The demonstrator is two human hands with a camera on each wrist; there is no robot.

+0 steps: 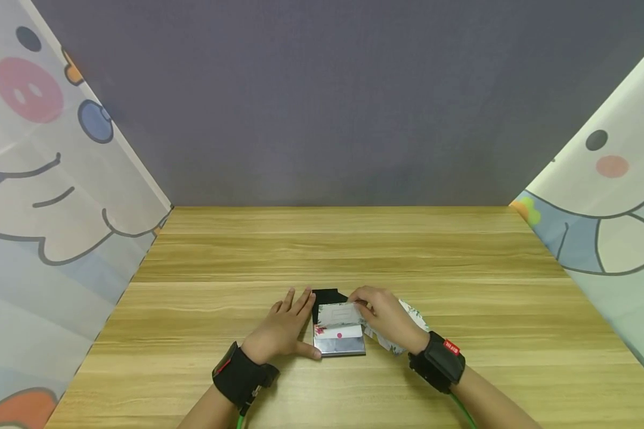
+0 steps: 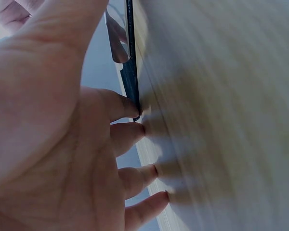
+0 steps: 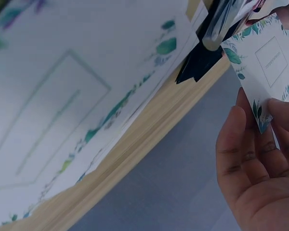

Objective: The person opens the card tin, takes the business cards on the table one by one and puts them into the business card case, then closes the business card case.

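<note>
While the left hand (image 1: 284, 328) lay spread on the wooden table (image 1: 220, 256), gripping nothing, its index fingertip met the edge of the black flap (image 1: 324, 295) and its thumb tip reached the near-left corner of the metallic case (image 1: 339, 347). The case lay flat between the two hands, flap folded back on the far side. The right hand (image 1: 389, 319) pinched a floral card (image 1: 340, 314) at its right end, thumb against the printed face, and held it over the case. More floral cards (image 1: 414, 314) lay on the table under and beside the right forearm.

Risks, as judged: the card was held at one end only, so its free end could catch on the case's edge and bend if pushed while skewed. The case seemed only lightly steadied; a sideways push could slide or turn it. A sweep of the right wrist could scatter the cards beneath it.

Unclear: whether the card's lower edge was inside the case or merely above it. A white strip with a pink dot (image 1: 339, 335) showed there, but whether it belonged to the case or its contents could not be told. The right forearm covered part of the loose cards, so no count; the left wrist view cut off most of the case.
</note>
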